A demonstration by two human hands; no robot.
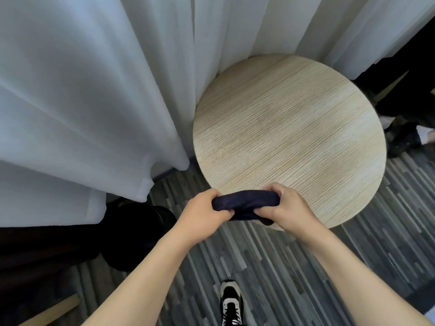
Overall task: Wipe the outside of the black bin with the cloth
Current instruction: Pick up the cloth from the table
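Both hands, left hand (202,214) and right hand (286,209), clench a bunched dark cloth (244,203) (fingers curled tight) above the round bench (289,137) edge.

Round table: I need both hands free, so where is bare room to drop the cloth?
Nearly all of the round table is bare, from the curtain to its right edge. Only the near rim is taken, by both hands gripping the cloth.

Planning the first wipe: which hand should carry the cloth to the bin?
Probably left. Both hands grip the cloth, but the left hand is nearer the black bin, low at left.
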